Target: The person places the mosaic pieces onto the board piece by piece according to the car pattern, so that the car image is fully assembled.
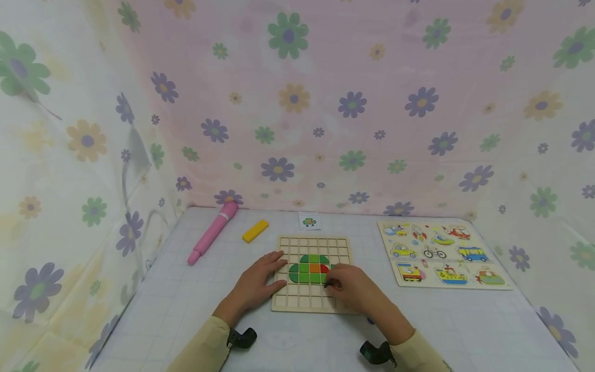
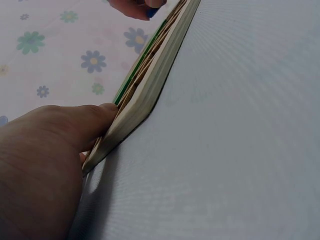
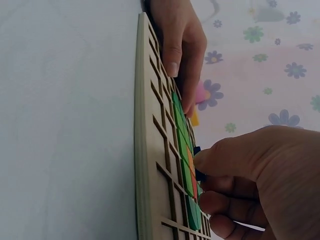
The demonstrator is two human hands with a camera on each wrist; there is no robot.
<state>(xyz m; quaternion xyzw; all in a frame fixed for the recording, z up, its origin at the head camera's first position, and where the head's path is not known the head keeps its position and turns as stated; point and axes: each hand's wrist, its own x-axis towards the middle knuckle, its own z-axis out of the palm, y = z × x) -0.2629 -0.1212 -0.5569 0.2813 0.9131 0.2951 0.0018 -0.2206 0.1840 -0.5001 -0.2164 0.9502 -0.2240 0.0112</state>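
Note:
A wooden grid board (image 1: pixel 302 304) lies flat on the table, with green tiles (image 1: pixel 304 277), an orange tile (image 1: pixel 315 268) and a red tile (image 1: pixel 324 268) set in its middle cells. My left hand (image 1: pixel 256 281) rests on the board's left side, thumb and fingers spread along that edge. Over the right part of the grid, my right hand (image 1: pixel 355 290) pinches a small dark blue tile (image 3: pixel 200 176) between thumb and fingers, close above the board. Most of that tile is hidden by the fingertips. Another green tile (image 3: pixel 193 212) shows near the curled lower fingers.
Behind the board lies a small picture card (image 1: pixel 309 221). A yellow block (image 1: pixel 255 231) and a pink stick-like toy (image 1: pixel 213 233) are at the back left. On the right is a vehicle puzzle board (image 1: pixel 446 256). Flowered cloth (image 1: pixel 321 103) encloses the table's back and sides.

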